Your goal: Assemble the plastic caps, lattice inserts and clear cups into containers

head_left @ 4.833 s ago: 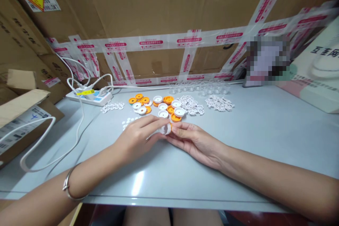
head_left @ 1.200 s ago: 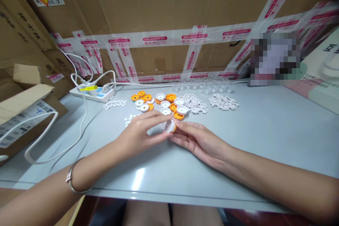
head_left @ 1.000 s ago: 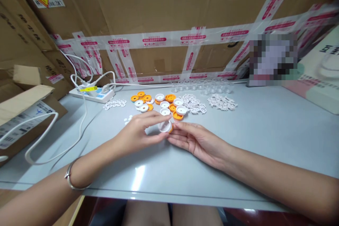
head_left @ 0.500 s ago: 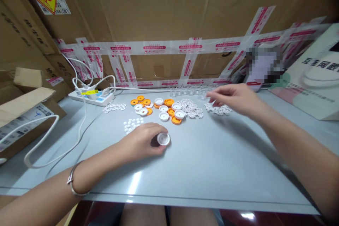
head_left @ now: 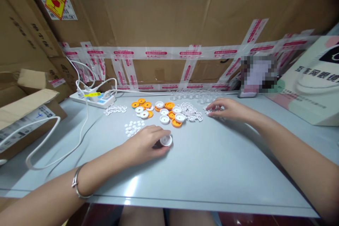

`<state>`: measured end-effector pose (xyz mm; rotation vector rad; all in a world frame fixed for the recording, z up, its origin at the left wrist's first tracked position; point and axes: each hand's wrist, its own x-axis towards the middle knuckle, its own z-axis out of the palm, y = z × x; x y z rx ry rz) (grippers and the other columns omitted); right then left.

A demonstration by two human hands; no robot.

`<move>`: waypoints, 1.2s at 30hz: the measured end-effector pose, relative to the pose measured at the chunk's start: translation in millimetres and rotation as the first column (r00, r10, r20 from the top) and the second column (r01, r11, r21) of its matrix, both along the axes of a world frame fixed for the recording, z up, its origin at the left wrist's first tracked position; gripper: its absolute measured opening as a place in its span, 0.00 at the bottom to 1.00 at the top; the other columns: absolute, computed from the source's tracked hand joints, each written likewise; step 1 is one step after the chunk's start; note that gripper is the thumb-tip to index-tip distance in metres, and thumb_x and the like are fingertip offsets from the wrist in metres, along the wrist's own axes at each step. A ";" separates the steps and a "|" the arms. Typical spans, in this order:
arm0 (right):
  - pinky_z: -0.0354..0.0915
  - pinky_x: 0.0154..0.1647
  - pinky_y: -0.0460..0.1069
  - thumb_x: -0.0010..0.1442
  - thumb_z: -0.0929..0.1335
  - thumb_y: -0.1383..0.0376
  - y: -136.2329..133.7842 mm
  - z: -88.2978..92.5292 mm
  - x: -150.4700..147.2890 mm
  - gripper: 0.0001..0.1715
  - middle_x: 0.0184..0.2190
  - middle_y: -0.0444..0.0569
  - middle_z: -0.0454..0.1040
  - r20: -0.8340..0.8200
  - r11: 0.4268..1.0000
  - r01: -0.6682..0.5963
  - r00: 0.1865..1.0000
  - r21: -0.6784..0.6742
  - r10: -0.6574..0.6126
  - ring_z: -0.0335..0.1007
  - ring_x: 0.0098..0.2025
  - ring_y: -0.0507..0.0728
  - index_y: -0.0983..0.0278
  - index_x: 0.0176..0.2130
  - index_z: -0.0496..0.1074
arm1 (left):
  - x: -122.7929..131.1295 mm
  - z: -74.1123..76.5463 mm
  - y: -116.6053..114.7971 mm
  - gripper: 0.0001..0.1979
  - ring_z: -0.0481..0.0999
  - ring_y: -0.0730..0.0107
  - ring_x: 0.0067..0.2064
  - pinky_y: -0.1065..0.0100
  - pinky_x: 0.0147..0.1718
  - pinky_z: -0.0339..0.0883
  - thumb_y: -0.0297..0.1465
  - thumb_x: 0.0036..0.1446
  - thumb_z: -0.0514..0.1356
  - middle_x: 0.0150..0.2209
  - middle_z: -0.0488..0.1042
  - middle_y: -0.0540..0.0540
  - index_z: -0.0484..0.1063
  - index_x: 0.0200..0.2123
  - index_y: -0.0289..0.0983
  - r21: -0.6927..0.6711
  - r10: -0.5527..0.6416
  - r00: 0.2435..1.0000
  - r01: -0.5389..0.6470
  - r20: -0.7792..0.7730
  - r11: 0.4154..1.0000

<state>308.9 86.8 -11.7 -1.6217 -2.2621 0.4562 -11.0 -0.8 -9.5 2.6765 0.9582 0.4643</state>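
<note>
My left hand (head_left: 148, 143) grips a round white plastic cap (head_left: 166, 140) between thumb and fingers, its hollow face turned up, low over the table. Clear material seems to lie inside it. Over at the right, the fingertips of my right hand (head_left: 222, 108) are curled in a pinch at a pile of small white plastic pieces (head_left: 205, 110); what lies between them is too small to make out. Left of that pile is a heap of white openwork pieces (head_left: 189, 111). White round caps (head_left: 164, 119) and orange round caps (head_left: 176, 123) lie between my hands, farther back.
Small white discs (head_left: 131, 127) are spread behind my left hand, with white oval pieces (head_left: 115, 108) beyond. Clear round parts (head_left: 185, 94) line the back. A power strip (head_left: 92, 99), white cable (head_left: 84, 127), open carton (head_left: 23, 116) and white box (head_left: 315, 88) flank the table.
My right hand has lowered from near the clear parts to the pile of small white pieces. My left hand keeps hold of the white cap. The view has tilted slightly.
</note>
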 end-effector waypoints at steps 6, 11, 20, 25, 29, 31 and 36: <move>0.61 0.34 0.49 0.46 0.68 0.55 -0.4 -1.1 -1.4 0.15 0.29 0.49 0.72 0.032 0.999 0.014 0.999 0.033 -0.015 0.67 0.32 0.56 0.63 0.30 0.75 | -0.7 0.3 -1.2 0.16 0.73 0.63 0.39 0.64 0.38 0.66 0.30 0.53 0.57 0.38 0.74 0.42 0.67 0.47 0.35 -0.019 0.005 1.000 -0.005 0.015 1.000; 0.60 0.34 0.49 0.49 0.66 0.55 -3.9 3.3 -4.1 0.15 0.29 0.50 0.72 0.108 0.999 0.001 0.994 0.048 -0.007 0.66 0.31 0.56 0.64 0.29 0.74 | -2.7 3.2 -1.3 0.20 0.72 0.61 0.45 0.62 0.43 0.67 0.32 0.51 0.60 0.44 0.73 0.39 0.67 0.48 0.34 -0.032 0.012 0.998 -0.010 0.067 0.999; 0.61 0.33 0.50 0.52 0.65 0.56 -16.8 21.6 -11.6 0.13 0.26 0.48 0.73 -0.146 0.993 0.079 0.987 0.087 -0.066 0.68 0.30 0.55 0.63 0.29 0.69 | -5.7 13.5 -2.8 0.21 0.70 0.61 0.51 0.57 0.50 0.65 0.35 0.53 0.61 0.49 0.71 0.37 0.66 0.49 0.34 0.138 0.016 0.969 -0.052 0.248 0.989; 0.63 0.31 0.48 0.50 0.67 0.50 -49.5 44.0 -62.3 0.20 0.26 0.46 0.72 -0.542 1.000 0.016 0.840 -0.013 -0.020 0.67 0.28 0.52 0.64 0.32 0.71 | -6.1 18.8 -2.8 0.15 0.72 0.65 0.47 0.62 0.47 0.67 0.30 0.55 0.59 0.45 0.73 0.40 0.68 0.47 0.34 0.194 0.016 0.930 -0.094 0.367 0.976; 0.64 0.31 0.47 0.52 0.67 0.53 -68.1 51.7 -102.2 0.17 0.28 0.46 0.73 -0.630 0.967 -0.224 0.771 -0.125 0.097 0.67 0.28 0.51 0.64 0.35 0.72 | -4.6 19.3 -4.3 0.12 0.73 0.67 0.45 0.64 0.46 0.67 0.29 0.56 0.58 0.44 0.75 0.42 0.70 0.45 0.36 0.098 0.061 0.885 -0.120 0.462 0.988; 0.64 0.30 0.47 0.53 0.68 0.57 -70.9 52.3 -114.2 0.13 0.27 0.44 0.72 -0.672 0.937 -0.313 0.728 -0.153 0.133 0.66 0.27 0.50 0.64 0.35 0.70 | -3.2 20.0 -5.6 0.11 0.74 0.67 0.44 0.65 0.45 0.67 0.30 0.57 0.58 0.42 0.76 0.44 0.71 0.44 0.36 -0.015 0.129 0.856 -0.141 0.501 0.990; 0.61 0.28 0.46 0.54 0.68 0.59 -68.9 53.3 -132.5 0.10 0.24 0.42 0.69 -0.680 0.894 -0.425 0.699 -0.145 0.222 0.63 0.26 0.48 0.63 0.30 0.66 | 0.5 25.6 -9.3 0.08 0.75 0.70 0.36 0.70 0.35 0.67 0.31 0.53 0.61 0.35 0.78 0.47 0.74 0.37 0.36 -0.217 0.276 0.788 -0.184 0.550 0.959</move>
